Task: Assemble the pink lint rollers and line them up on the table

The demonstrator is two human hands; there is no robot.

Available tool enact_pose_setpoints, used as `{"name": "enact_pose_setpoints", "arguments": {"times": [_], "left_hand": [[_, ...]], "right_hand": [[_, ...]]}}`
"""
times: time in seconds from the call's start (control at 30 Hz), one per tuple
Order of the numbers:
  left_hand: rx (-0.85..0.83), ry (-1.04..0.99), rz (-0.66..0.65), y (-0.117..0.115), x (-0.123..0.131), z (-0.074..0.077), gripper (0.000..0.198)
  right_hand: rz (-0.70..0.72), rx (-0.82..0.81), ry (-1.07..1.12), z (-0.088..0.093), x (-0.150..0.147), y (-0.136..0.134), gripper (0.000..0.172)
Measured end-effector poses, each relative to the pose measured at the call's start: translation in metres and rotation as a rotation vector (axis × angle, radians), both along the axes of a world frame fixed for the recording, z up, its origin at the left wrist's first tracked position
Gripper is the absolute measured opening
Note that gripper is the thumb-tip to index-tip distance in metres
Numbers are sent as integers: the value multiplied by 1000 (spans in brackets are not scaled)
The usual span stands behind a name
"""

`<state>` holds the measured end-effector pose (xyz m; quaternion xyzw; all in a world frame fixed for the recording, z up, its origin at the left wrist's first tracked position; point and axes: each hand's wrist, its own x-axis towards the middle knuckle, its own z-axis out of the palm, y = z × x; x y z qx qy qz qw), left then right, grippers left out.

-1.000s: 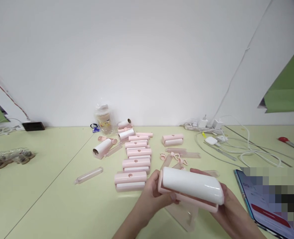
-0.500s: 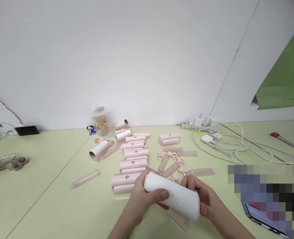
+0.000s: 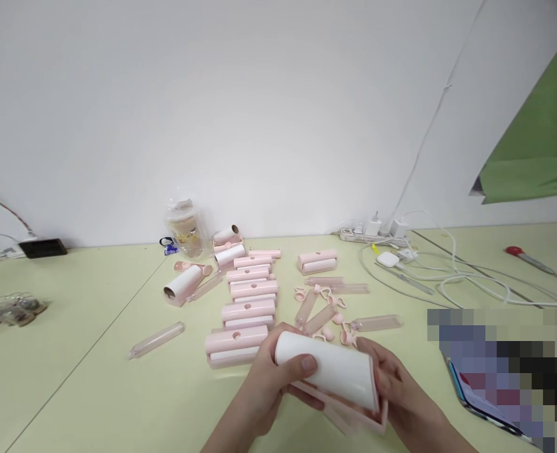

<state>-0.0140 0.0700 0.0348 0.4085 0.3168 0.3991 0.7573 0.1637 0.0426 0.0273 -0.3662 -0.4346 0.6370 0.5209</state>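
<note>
A white roll (image 3: 332, 368) lies tilted in a pink housing (image 3: 377, 420) in front of me, its right end lower. My left hand (image 3: 271, 377) is wrapped round the left end, with the thumb pressed on top of the roll. At the right end, my right hand (image 3: 398, 384) grips the housing; some of its fingers are hidden behind it. Just left of my hands lies a pink case (image 3: 237, 340) with a white roll inside. Pink ring-shaped pieces (image 3: 348, 338) and a clear pinkish strip (image 3: 377, 323) lie beyond my right hand.
Several similar pink cases (image 3: 248, 310) form a column toward the wall. Another case (image 3: 317, 260) lies to its right, a loose white roll (image 3: 184, 284) to its left. White cables (image 3: 467, 283), a red-handled tool (image 3: 533, 261) and a phone (image 3: 481, 402) are on the right; a bagged cup (image 3: 185, 229) stands behind.
The held piece has turned, so more of the pink housing shows below the roll. My right hand has shifted slightly right and down along its end. The view has moved slightly.
</note>
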Motion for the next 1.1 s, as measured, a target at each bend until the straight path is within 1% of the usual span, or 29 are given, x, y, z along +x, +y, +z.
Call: {"name": "enact_pose_setpoints", "arguments": {"times": [0.07,0.13,0.27,0.47,0.63,0.77,0.97,1.1], "left_hand": [[12,2,3,0,0,0,44],[17,-6,-16,1,-1,0,45],[-7,-37,-49,2,-3,1,45],[-43,-82,-73,2,-1,0,40],[-56,-77,-57,4,-4,2,40],[-60,-82,-44,4,-6,5,41],[-77,-104,-102,2,-4,1,39],[-73,-118,-121,3,-4,-3,37]], "right_hand": [[-60,2,-33,-2,3,3,47],[-74,3,-45,-3,5,5,49],[-41,-14,15,-2,3,4,49],[-30,-50,87,2,2,3,42],[-29,-20,50,4,2,3,44],[12,-46,53,6,1,2,44],[25,-95,85,4,4,2,47],[54,-66,89,4,5,3,51]]}}
